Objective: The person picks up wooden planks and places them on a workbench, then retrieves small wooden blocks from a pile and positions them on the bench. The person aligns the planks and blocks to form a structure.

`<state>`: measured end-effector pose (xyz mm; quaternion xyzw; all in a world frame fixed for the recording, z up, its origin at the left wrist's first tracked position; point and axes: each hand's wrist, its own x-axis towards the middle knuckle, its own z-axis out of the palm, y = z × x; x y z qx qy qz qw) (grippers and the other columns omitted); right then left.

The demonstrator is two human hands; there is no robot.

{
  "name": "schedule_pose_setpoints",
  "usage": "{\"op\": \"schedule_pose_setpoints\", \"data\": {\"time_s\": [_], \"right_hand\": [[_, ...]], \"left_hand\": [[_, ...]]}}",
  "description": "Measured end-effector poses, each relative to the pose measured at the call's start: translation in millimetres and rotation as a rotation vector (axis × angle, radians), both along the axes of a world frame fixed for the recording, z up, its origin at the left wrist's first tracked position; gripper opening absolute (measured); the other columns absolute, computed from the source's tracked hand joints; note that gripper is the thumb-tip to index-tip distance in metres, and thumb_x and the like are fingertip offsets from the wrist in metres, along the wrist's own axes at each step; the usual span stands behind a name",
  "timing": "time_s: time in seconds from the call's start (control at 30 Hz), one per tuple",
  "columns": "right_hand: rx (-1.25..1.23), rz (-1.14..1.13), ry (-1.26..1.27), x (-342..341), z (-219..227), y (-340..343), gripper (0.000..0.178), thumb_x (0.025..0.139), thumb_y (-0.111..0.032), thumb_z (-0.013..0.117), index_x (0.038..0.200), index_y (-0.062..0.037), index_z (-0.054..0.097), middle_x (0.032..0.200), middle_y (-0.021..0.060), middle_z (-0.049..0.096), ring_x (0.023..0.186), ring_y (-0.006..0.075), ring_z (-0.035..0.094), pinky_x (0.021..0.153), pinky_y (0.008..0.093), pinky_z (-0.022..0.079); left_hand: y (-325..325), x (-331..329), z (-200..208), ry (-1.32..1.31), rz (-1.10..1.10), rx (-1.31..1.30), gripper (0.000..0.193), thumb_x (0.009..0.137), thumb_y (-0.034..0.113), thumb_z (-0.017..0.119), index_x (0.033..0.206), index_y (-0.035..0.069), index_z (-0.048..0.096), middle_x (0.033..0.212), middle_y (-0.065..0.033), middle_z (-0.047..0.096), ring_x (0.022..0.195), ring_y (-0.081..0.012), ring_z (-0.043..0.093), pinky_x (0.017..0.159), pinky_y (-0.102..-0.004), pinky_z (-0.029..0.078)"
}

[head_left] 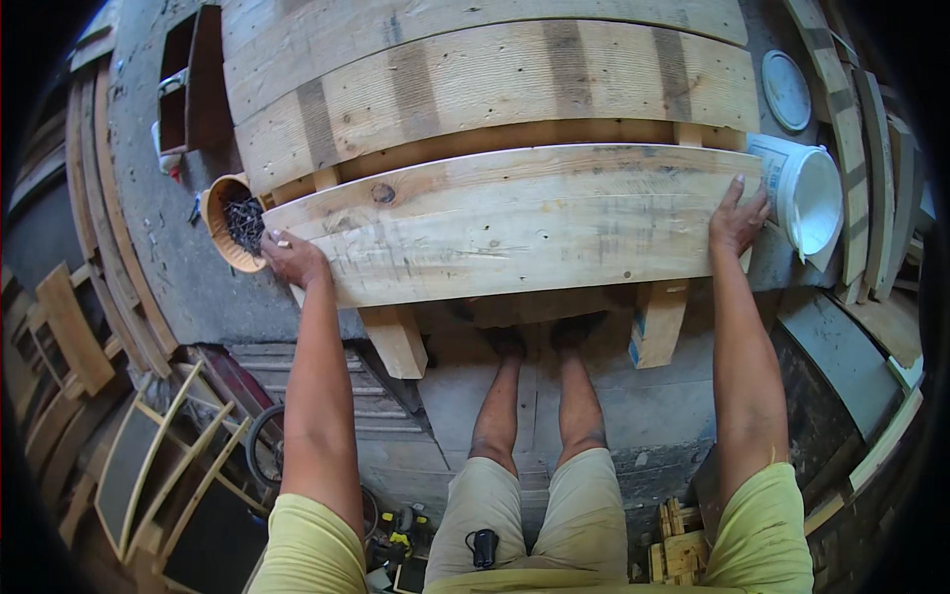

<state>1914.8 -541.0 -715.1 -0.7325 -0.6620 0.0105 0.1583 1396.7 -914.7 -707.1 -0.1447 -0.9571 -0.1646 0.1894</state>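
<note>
A pale wooden plank [534, 233] lies crosswise in front of me, with knots and a rough grain. My left hand [295, 259] is closed round its left end, a ring on one finger. At the right end my right hand [739, 218] grips the board, thumb and fingers on its top face; the undersides of both hands are hidden. Beyond a gap lies another plank [495, 84] with dark bands across it. Two square wooden beams [394, 342] [658, 325] stick out toward me from under the near plank.
An orange tub [236, 223] of nails stands beside my left hand. A white bucket [813, 201] lies tipped near the right end, its round lid [787, 91] farther back. A dark open box [188, 79] is at the far left. Stacked timber [861, 188] lines the right side.
</note>
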Motion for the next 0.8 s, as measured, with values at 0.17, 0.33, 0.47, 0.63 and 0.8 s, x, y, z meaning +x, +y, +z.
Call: {"op": "schedule_pose_setpoints", "data": {"time_s": [0.17, 0.33, 0.47, 0.63, 0.8], "right_hand": [[0.051, 0.039, -0.089, 15.6, -16.1, 11.8, 0.062, 0.088, -0.051, 0.043, 0.121, 0.001, 0.045, 0.118, 0.0244, 0.046, 0.109, 0.0396, 0.045, 0.093, 0.0465, 0.037], [0.064, 0.063, -0.133, 15.7, -14.9, 13.0, 0.059, 0.088, -0.05, 0.043, 0.12, -0.0003, 0.047, 0.118, 0.025, 0.049, 0.111, 0.0401, 0.044, 0.093, 0.046, 0.037], [0.039, 0.067, -0.078, 11.1, -14.5, 9.9, 0.063, 0.088, -0.053, 0.039, 0.125, -0.0023, 0.045, 0.122, 0.0248, 0.046, 0.114, 0.04, 0.043, 0.094, 0.0455, 0.036], [0.087, 0.091, -0.103, 13.9, -15.1, 12.2, 0.065, 0.089, -0.055, 0.036, 0.13, -0.0057, 0.042, 0.126, 0.0234, 0.043, 0.118, 0.0393, 0.041, 0.097, 0.0456, 0.034], [0.032, 0.06, -0.096, 8.9, -18.8, 10.5, 0.066, 0.088, -0.057, 0.034, 0.132, -0.0091, 0.04, 0.131, 0.0208, 0.04, 0.12, 0.0384, 0.039, 0.098, 0.046, 0.032]], "left_hand": [[14.9, -1.5, -6.9, -0.032, 0.056, -0.083, 0.032, 0.089, 0.021, 0.046, 0.111, -0.001, 0.05, 0.104, -0.0222, 0.054, 0.097, -0.0376, 0.051, 0.085, -0.0444, 0.04], [10.7, -1.8, 13.0, -0.162, 0.034, 0.145, 0.04, 0.092, 0.029, 0.043, 0.119, 0.0, 0.045, 0.113, -0.0245, 0.051, 0.1, -0.0384, 0.051, 0.088, -0.0402, 0.04], [-20.4, -23.9, 32.7, -0.122, 0.077, 0.38, 0.039, 0.094, 0.032, 0.042, 0.11, -0.003, 0.049, 0.102, -0.0231, 0.055, 0.094, -0.035, 0.054, 0.083, -0.0397, 0.041], [-68.4, -41.4, 51.5, -0.395, 0.367, 0.254, 0.035, 0.081, 0.029, 0.058, 0.096, -0.002, 0.051, 0.091, -0.0202, 0.061, 0.083, -0.0377, 0.059, 0.077, -0.0428, 0.044], [-84.2, -91.1, 57.2, -0.543, 0.229, 0.364, 0.057, 0.068, 0.019, 0.07, 0.115, 0.0, 0.043, 0.111, -0.0226, 0.054, 0.102, -0.0353, 0.053, 0.089, -0.0389, 0.041]]}}
